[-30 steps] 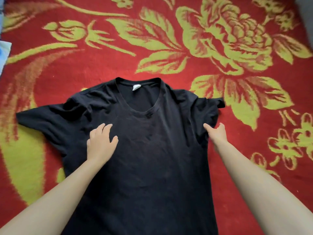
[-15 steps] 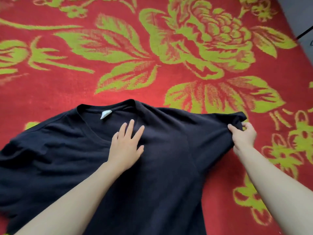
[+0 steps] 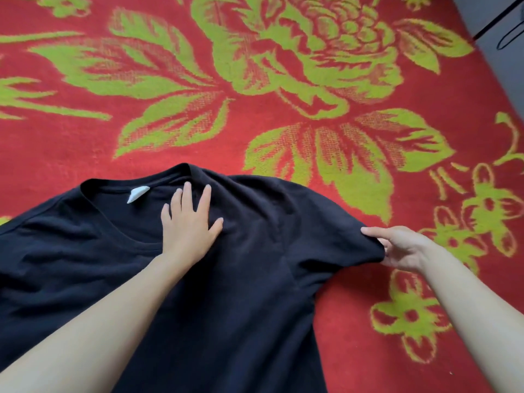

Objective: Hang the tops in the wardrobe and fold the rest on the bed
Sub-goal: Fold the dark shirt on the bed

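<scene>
A black short-sleeved T-shirt lies spread face up on the red bed cover, its neck opening with a white label pointing away from me. My left hand presses flat with straight fingers on the shirt just right of the collar. My right hand pinches the end of the shirt's right sleeve and holds it stretched out to the right. The shirt's left sleeve and hem run out of the picture.
The red cover with large yellow-green flowers fills nearly the whole view. At the top right corner the bed ends at a grey floor, where a thin black wire object lies.
My left hand slid up the shirt from the chest to beside the collar. My right hand took the right sleeve end and drew it outward, flattening the sleeve. The view shifted right.
</scene>
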Tool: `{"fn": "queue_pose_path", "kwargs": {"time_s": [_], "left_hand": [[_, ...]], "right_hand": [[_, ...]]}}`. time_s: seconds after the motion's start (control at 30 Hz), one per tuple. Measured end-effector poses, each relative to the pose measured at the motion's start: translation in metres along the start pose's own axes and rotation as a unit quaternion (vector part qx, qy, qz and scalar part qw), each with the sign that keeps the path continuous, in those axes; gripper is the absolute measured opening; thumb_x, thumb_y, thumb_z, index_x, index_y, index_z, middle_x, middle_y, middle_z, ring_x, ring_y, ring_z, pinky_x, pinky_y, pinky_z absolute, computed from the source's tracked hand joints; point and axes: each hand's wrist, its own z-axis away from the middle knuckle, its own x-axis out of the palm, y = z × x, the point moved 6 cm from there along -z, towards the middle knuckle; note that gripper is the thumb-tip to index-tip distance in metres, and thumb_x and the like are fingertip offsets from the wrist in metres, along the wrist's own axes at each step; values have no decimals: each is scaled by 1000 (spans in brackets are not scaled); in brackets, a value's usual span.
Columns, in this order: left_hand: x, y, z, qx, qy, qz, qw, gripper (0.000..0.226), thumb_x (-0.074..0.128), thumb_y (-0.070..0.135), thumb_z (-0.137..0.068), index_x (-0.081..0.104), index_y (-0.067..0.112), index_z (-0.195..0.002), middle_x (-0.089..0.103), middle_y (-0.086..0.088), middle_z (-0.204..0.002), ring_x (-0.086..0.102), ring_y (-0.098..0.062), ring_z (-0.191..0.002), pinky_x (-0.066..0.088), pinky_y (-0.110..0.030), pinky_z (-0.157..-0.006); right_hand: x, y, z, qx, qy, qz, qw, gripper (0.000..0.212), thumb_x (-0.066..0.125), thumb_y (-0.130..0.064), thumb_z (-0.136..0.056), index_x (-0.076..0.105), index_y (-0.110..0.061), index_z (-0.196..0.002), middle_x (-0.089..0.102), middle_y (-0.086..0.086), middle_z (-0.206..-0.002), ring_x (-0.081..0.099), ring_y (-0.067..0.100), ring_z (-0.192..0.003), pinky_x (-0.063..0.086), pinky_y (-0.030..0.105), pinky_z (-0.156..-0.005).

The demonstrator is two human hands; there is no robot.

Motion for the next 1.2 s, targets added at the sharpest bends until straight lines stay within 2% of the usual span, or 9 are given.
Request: {"fn": "queue_pose_path", "kwargs": {"time_s": [0.1,0.3,0.4,0.53,0.7,0.87,0.97,1.1,1.2], "left_hand": [[-18,10,-20,-61,24,271,960,68,56,32,-91,22,18,-148,39,-12,-143,35,-27,-131,30,-41,-107],[-20,5,-54,-271,19,719,640,75,55,0,-89,18,30,-148,49,-5,-110,56,-9,-74,41,-22,-68],[-14,-3,-64,-328,22,678,657,67,59,4,-88,29,23,-144,50,-6,-111,52,-12,-69,42,-20,-52],[-10,-20,-69,-343,80,564,747,58,66,18,-82,43,16,-135,56,-10,-121,58,-27,-104,51,-40,-86],[-20,-20,-80,-284,72,682,670,70,61,6,-85,30,26,-144,48,-6,-133,53,-19,-112,42,-30,-84],[-31,-25,-76,-250,80,766,587,61,53,-2,-87,40,26,-140,54,-2,-129,59,-11,-99,51,-27,-82],[-33,-23,-72,-209,78,748,625,64,53,-1,-88,35,24,-144,50,2,-135,58,-9,-105,48,-20,-74],[-35,-10,-62,-152,57,433,887,75,60,14,-87,20,29,-149,25,-11,-152,28,-25,-136,31,-33,-104],[-33,13,-30,-117,81,187,972,77,59,21,-86,15,24,-150,5,-18,-156,7,-33,-141,15,-49,-111]], "right_hand": [[10,-2,2,-10,-31,53,998,12,69,-8,-76,61,-13,-84,68,1,-67,60,12,-55,42,22,-54],[27,-66,25,-361,141,150,910,13,56,-6,-90,56,-16,-82,57,3,-74,54,3,-65,37,20,-59],[45,-73,30,-376,230,317,839,17,47,-23,-97,54,-16,-110,63,11,-97,58,28,-94,37,33,-72],[40,-61,20,-265,299,397,826,39,44,-32,-98,38,-25,-136,61,18,-117,55,37,-108,40,37,-81],[17,-10,-6,-191,186,-7,964,60,56,-30,-92,29,-15,-144,44,10,-142,45,26,-126,36,40,-107],[29,23,-6,-194,63,-38,978,31,61,1,-86,56,-4,-116,65,10,-99,65,3,-73,51,15,-67],[28,14,0,-226,128,45,965,9,63,0,-83,61,-7,-78,59,3,-70,55,5,-56,43,23,-51],[3,20,7,-151,337,232,900,47,62,-29,-85,32,-15,-53,34,4,-52,37,25,-58,26,35,-58],[12,23,4,-184,295,227,910,53,60,-31,-88,26,-16,-51,28,0,-52,33,23,-60,25,33,-59]]}}
